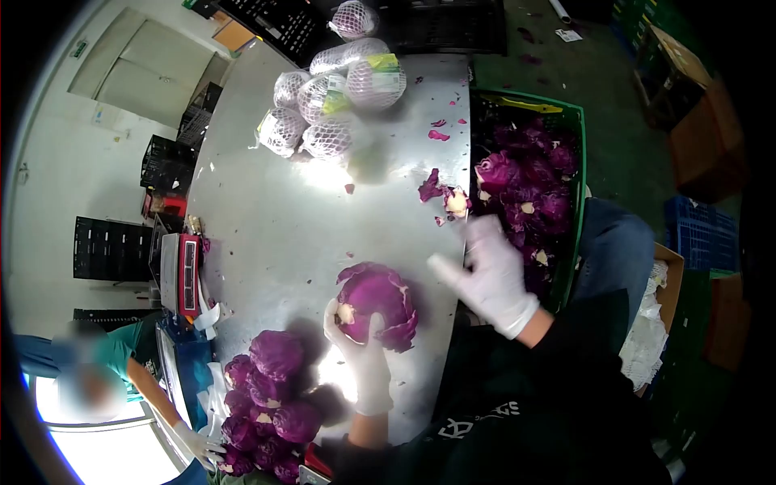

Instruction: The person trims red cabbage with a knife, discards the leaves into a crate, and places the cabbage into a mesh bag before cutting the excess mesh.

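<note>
My left hand (364, 364), in a white glove, is closed around a purple cabbage (380, 303) above the metal table. The cabbage's pale cut stem faces left, and some outer leaves hang loose on its right side. My right hand (491, 275), also gloved and a little blurred, is at the table's right edge with thumb and fingers apart. Nothing can be made out in it. Just beyond its fingertips lie a pale stem piece (457, 202) and a torn purple leaf (429, 186). Beside it stands a green crate (580, 170) with purple leaves and trimmings (525, 182).
Purple cabbages (275, 380) are piled at the table's near left. Several netted cabbages (327, 97) sit at the far end, by black crates (436, 28). A red and white scale (182, 271) stands on the left. A co-worker's gloved hand (198, 446) touches the pile.
</note>
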`<act>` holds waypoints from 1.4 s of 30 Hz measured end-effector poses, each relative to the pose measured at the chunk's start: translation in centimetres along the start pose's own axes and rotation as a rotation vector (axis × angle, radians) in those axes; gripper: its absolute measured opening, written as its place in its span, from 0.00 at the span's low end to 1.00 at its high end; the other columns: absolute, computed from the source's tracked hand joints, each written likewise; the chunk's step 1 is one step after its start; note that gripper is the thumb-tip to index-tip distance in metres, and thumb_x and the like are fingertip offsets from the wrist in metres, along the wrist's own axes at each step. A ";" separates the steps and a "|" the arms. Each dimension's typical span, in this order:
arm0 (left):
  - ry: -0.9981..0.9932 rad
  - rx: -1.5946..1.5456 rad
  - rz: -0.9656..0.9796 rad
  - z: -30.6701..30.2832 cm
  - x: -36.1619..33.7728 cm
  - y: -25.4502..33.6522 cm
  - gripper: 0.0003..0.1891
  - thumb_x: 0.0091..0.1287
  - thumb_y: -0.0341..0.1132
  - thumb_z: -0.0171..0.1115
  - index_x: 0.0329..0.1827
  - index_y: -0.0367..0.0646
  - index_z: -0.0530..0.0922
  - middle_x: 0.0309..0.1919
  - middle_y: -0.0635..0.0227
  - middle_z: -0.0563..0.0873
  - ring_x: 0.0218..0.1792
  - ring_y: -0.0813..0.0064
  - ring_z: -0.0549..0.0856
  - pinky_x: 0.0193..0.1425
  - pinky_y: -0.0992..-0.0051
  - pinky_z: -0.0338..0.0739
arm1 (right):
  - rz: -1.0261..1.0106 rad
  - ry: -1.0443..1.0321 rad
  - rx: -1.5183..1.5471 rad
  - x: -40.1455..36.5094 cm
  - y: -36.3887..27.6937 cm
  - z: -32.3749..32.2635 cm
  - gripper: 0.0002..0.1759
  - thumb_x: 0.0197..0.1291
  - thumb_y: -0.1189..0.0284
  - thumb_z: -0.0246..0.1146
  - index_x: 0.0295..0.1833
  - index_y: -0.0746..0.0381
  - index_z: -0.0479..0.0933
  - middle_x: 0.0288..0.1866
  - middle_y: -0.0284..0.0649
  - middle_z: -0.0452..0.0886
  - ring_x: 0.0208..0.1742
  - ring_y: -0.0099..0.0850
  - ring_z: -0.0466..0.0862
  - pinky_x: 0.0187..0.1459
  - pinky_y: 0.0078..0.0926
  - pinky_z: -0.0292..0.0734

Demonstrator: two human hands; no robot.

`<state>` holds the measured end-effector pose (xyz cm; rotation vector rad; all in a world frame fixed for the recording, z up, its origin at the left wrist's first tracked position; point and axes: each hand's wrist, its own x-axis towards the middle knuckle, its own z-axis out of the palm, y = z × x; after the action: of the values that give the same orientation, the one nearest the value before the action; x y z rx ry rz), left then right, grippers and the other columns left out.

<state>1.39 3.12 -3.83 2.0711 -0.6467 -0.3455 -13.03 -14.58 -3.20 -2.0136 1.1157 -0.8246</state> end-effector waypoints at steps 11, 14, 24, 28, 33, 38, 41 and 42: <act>-0.145 -0.457 -0.125 -1.0 2.0 0.4 0.35 0.69 0.27 0.64 0.78 0.42 0.58 0.70 0.58 0.69 0.70 0.66 0.70 0.75 0.67 0.63 | 0.315 -0.520 0.525 -2.0 -0.3 5.9 0.18 0.63 0.64 0.62 0.48 0.68 0.81 0.32 0.55 0.83 0.35 0.47 0.86 0.43 0.33 0.79; -0.210 -0.610 -0.194 -1.7 2.7 1.0 0.35 0.70 0.26 0.62 0.79 0.41 0.58 0.70 0.59 0.70 0.69 0.67 0.71 0.73 0.68 0.66 | 0.335 -0.602 0.366 -0.3 -0.8 4.3 0.15 0.56 0.66 0.63 0.41 0.68 0.81 0.30 0.55 0.83 0.32 0.50 0.85 0.40 0.37 0.80; -0.401 -0.837 -0.183 -4.0 5.6 -2.4 0.32 0.70 0.31 0.60 0.78 0.43 0.61 0.73 0.56 0.66 0.72 0.60 0.69 0.77 0.59 0.63 | 0.197 -0.085 0.124 0.7 6.2 1.0 0.16 0.55 0.70 0.70 0.47 0.67 0.80 0.36 0.43 0.81 0.32 0.39 0.81 0.39 0.31 0.79; -0.612 -0.531 -0.025 -4.3 7.0 -2.7 0.38 0.62 0.27 0.68 0.77 0.44 0.65 0.76 0.58 0.63 0.77 0.62 0.62 0.81 0.63 0.53 | -0.007 -0.053 0.012 2.8 2.9 -1.5 0.32 0.49 0.66 0.77 0.60 0.62 0.77 0.49 0.39 0.77 0.37 0.29 0.79 0.43 0.27 0.79; -0.682 -0.286 0.179 -4.7 6.8 -0.1 0.48 0.58 0.21 0.68 0.81 0.45 0.54 0.78 0.55 0.60 0.76 0.60 0.63 0.78 0.62 0.59 | -0.070 -0.452 0.463 -1.6 0.7 6.1 0.30 0.59 0.59 0.74 0.62 0.66 0.78 0.47 0.44 0.82 0.40 0.29 0.80 0.45 0.25 0.79; -0.335 -0.204 0.080 -2.2 2.5 -0.8 0.55 0.51 0.28 0.77 0.81 0.41 0.50 0.71 0.52 0.67 0.71 0.60 0.70 0.73 0.62 0.69 | 0.246 -0.531 0.541 -2.5 -1.1 4.3 0.21 0.63 0.68 0.70 0.59 0.65 0.80 0.44 0.41 0.83 0.39 0.24 0.81 0.45 0.21 0.78; -0.249 -0.108 0.090 -1.2 2.6 -1.9 0.54 0.49 0.31 0.79 0.79 0.42 0.54 0.69 0.54 0.69 0.68 0.60 0.72 0.70 0.61 0.71 | 0.311 -0.581 0.647 -2.8 -0.4 3.5 0.18 0.63 0.73 0.69 0.58 0.65 0.81 0.38 0.36 0.82 0.34 0.16 0.76 0.39 0.17 0.75; -0.260 -0.147 0.074 -1.2 2.7 -2.0 0.52 0.50 0.30 0.78 0.78 0.43 0.54 0.68 0.55 0.69 0.67 0.61 0.73 0.70 0.62 0.72 | 0.333 -0.590 0.590 -2.7 0.2 3.3 0.16 0.63 0.74 0.68 0.56 0.66 0.82 0.33 0.33 0.81 0.30 0.15 0.75 0.36 0.17 0.75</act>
<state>4.84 3.29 -4.82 1.8735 -0.8250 -0.6082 -11.72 -11.41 -5.82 -1.3834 0.7199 -0.2943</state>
